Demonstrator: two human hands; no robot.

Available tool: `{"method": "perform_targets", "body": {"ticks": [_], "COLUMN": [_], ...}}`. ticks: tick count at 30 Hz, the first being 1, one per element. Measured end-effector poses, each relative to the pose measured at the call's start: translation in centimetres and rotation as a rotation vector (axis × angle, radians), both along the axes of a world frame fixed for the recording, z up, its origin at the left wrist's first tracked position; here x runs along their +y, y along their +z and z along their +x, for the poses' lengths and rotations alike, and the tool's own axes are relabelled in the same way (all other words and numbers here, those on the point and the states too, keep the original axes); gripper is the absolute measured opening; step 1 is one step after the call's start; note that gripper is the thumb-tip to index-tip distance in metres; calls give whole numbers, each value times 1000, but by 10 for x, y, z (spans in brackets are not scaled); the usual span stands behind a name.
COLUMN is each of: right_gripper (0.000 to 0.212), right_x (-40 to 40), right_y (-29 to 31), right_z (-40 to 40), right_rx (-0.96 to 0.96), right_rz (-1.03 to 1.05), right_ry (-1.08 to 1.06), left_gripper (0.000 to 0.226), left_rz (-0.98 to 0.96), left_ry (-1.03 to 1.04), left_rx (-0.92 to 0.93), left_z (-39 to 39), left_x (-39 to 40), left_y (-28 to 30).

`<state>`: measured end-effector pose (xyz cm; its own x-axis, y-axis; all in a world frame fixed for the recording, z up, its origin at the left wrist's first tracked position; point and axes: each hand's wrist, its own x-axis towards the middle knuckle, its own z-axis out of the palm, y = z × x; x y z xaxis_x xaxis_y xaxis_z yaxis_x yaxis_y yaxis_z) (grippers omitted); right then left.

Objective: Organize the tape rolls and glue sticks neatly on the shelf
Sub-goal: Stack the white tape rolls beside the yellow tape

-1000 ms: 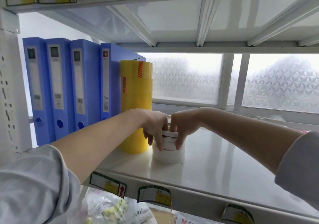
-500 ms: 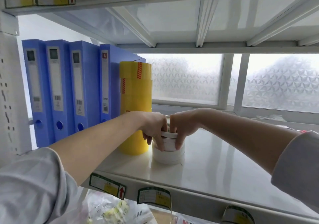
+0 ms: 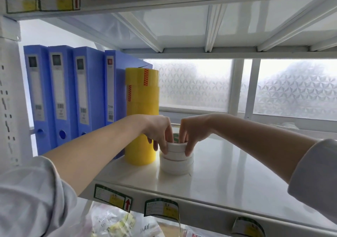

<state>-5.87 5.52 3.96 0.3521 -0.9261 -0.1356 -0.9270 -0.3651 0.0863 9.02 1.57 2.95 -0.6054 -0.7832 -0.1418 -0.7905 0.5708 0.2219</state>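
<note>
Little displacement is recorded since the earlier frames: both hands are kept on the same stack, and the view is shifted only slightly. The left hand [image 3: 158, 132] and the right hand [image 3: 191, 132] are shown with fingers curled downward over the top of the stack of white tape rolls [image 3: 176, 159], which is gripped on opposite sides. The upper, narrower rolls are pinched between the fingertips; the wider rolls beneath are left uncovered. A green patch is seen inside the top core, though its nature cannot be told. The stack is stood on the white metal shelf [image 3: 228, 178], toward the front edge, just right of the tall column of yellow tape rolls [image 3: 142, 116]; whether the 2 stacks touch cannot be told. The yellow column is placed against the rightmost of 4 upright blue file boxes [image 3: 73, 98]. Printed labels with red arrows [image 3: 113, 196] are fixed along the shelf's front lip. Frosted patterned window panes [image 3: 193, 85] are seen behind.
</note>
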Motion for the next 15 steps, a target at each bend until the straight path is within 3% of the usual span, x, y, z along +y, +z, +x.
{"method": "perform_targets", "body": {"ticks": [6,15], "right_gripper": [46,49], "right_x": [21,124], "right_y": [31,64], "right_z": [-20,-126], "right_rx": [-87,105], "right_rz": [-63,-62], "right_ry": [-47,-376], "left_gripper": [45,37], "left_rz": [-57,-170], "left_ry": [-30,-237], "left_rx": [58,15], "left_z": [-6,-102], "left_x": [20,84], "left_y": [29,51]}}
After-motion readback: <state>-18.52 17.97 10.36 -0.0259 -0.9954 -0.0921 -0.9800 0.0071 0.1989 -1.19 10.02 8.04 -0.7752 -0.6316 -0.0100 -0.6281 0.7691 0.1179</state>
